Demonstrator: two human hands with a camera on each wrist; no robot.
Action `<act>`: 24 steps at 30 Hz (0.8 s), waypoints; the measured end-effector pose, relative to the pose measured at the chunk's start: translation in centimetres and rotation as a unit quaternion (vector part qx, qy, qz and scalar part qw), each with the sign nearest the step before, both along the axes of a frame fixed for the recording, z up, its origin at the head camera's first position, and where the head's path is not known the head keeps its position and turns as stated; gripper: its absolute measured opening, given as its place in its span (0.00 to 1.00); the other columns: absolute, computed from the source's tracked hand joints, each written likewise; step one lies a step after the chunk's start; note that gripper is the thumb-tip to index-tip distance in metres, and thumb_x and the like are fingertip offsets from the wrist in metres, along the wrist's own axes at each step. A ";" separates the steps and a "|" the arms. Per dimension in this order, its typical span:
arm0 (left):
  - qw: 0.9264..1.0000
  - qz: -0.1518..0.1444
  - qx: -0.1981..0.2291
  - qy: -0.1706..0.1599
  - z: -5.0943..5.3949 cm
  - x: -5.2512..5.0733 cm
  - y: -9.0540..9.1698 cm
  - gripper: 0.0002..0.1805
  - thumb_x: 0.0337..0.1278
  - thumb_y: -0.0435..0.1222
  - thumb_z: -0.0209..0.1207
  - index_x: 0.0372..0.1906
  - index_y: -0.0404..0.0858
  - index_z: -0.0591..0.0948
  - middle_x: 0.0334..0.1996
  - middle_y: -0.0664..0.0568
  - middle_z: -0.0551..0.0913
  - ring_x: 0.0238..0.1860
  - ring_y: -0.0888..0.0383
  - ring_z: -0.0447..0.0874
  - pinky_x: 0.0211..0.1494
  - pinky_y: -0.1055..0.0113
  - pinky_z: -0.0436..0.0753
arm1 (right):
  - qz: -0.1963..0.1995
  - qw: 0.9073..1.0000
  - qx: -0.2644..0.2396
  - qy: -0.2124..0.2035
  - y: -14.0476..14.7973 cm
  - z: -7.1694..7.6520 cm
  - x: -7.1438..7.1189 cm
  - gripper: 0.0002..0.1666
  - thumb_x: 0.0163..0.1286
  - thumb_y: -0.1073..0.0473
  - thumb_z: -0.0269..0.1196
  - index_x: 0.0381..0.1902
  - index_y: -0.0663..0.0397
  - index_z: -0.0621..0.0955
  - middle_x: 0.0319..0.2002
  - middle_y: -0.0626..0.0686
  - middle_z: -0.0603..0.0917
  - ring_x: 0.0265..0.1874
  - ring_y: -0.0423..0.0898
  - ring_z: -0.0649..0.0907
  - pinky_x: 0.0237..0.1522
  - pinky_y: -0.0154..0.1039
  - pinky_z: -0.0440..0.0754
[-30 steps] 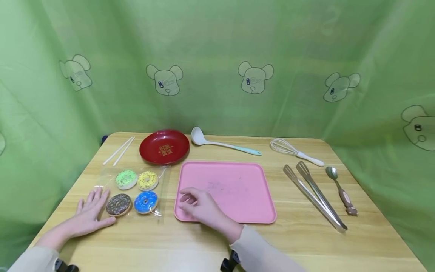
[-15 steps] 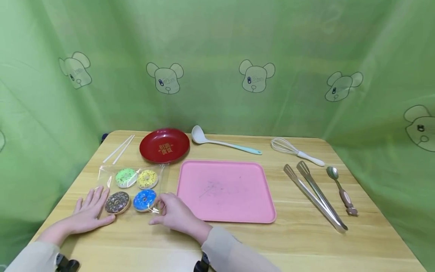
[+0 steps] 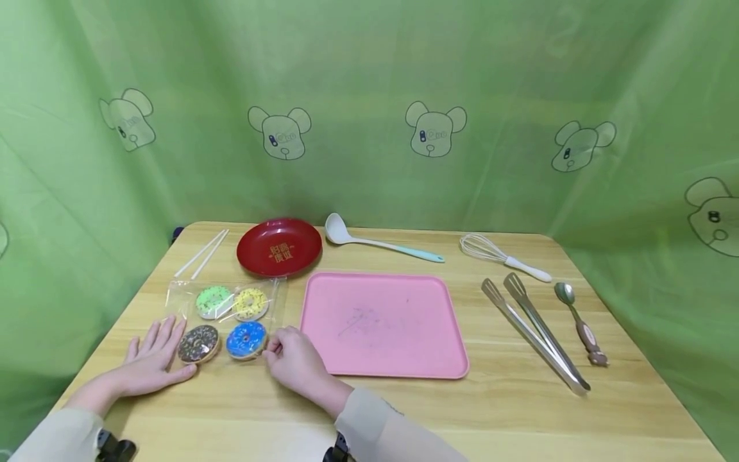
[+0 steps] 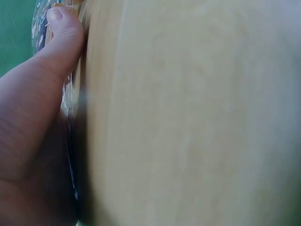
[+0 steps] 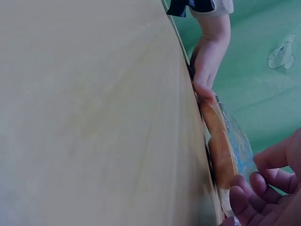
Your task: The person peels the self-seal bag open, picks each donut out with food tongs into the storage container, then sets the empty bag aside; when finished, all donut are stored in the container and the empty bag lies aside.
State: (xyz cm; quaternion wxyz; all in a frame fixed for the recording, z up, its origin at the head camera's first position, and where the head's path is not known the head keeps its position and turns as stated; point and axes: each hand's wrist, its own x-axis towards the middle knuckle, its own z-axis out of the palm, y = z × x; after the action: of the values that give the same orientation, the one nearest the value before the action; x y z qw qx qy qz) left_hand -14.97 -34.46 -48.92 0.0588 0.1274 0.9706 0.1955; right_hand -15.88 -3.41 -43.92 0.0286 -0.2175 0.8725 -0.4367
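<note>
In clear plastic (image 3: 180,295), speckled blue doughnut (image 3: 246,339)

Doughnuts (image 3: 238,337) left of tray (image 3: 383,327), plate (image 3: 281,247) behind doughnuts, ladle (image 3: 381,244) behind tray, tongs (image 3: 541,327) right of tray

Red plate (image 3: 280,248), ladle (image 3: 381,245), whisk (image 3: 509,261), tongs (image 3: 557,350)

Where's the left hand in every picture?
Head: left hand, spread at lower left, beside the brown donut.
Left wrist: left hand, along the left edge, thumb up top.
Right wrist: left hand, near the top, right of the middle.
Landmark in all: clear plastic bag near its thumb.
</note>
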 end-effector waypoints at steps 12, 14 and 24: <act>1.000 0.007 -0.001 -0.014 0.4 0.0 0.0 0.57 0.54 0.63 0.51 0.71 0.35 0.32 0.68 0.31 0.25 0.65 0.30 0.19 0.52 0.28 0.21 | -0.030 0.955 -0.154 -0.250 3.1 1.0 -1.2 0.07 0.58 0.67 0.63 0.24 0.57 0.75 0.17 0.53 0.77 0.12 0.42 0.75 0.13 0.30 0.73; 1.000 0.010 -0.003 -0.014 0.6 0.2 0.1 0.57 0.55 0.62 0.52 0.71 0.35 0.33 0.68 0.31 0.26 0.65 0.30 0.20 0.53 0.29 0.22 | -0.031 0.951 -0.163 -0.262 3.4 0.9 -1.3 0.06 0.58 0.68 0.63 0.24 0.58 0.76 0.17 0.53 0.78 0.13 0.41 0.76 0.14 0.31 0.75; 1.000 0.002 0.015 0.007 0.8 0.3 0.6 0.55 0.55 0.58 0.55 0.72 0.35 0.36 0.69 0.30 0.29 0.66 0.30 0.21 0.53 0.28 0.23 | -0.040 0.968 -0.116 -0.218 2.2 1.2 -4.4 0.08 0.58 0.59 0.67 0.30 0.56 0.78 0.22 0.54 0.80 0.17 0.46 0.79 0.18 0.36 0.79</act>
State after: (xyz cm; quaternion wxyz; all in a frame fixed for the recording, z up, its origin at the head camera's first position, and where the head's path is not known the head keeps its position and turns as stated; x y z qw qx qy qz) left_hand -14.69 -33.82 -48.14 0.0494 0.1275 0.9682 0.2094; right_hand -20.23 -1.22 -42.72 0.1753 -0.0838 0.7966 -0.5725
